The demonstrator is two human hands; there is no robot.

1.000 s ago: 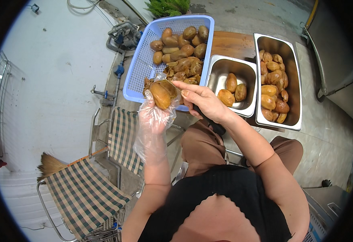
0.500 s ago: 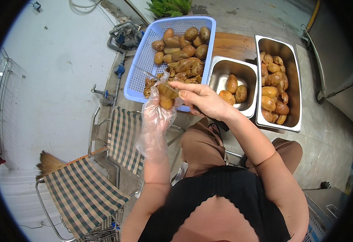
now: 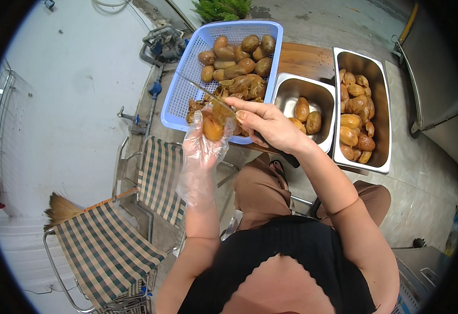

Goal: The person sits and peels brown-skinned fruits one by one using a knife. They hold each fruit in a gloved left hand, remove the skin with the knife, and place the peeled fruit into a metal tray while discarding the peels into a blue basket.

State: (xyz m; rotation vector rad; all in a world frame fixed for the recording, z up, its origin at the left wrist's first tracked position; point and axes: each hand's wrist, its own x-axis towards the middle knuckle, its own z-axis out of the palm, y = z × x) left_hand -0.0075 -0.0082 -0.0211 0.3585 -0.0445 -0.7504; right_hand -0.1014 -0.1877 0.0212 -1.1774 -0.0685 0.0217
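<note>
In its clear plastic glove, my left hand (image 3: 201, 152) cups a brown oval fruit (image 3: 213, 129), partly peeled, over the near edge of the blue basket. My bare right hand (image 3: 268, 123) is closed round a knife (image 3: 204, 91). The long thin blade points up and left across the basket, just above the fruit, and a dark handle shows below my palm. Inside the blue perforated basket (image 3: 169, 107), whole brown fruits (image 3: 243, 47) lie at the far side. Loose brown peels (image 3: 245, 83) are heaped nearer to me, partly covered by my hands.
Right of the basket, a small steel pan (image 3: 329, 123) holds several peeled fruits, and a long steel pan (image 3: 387, 125) holds more. They stand on a wooden table (image 3: 304, 60). A checked folding chair (image 3: 111, 251) and a broom (image 3: 64, 209) are at left, near wall pipes and a tap (image 3: 134, 119).
The knife blade has lifted off the fruit and swung up and left. In my left hand the fruit now shows more of its face, and my right hand has shifted slightly right.
</note>
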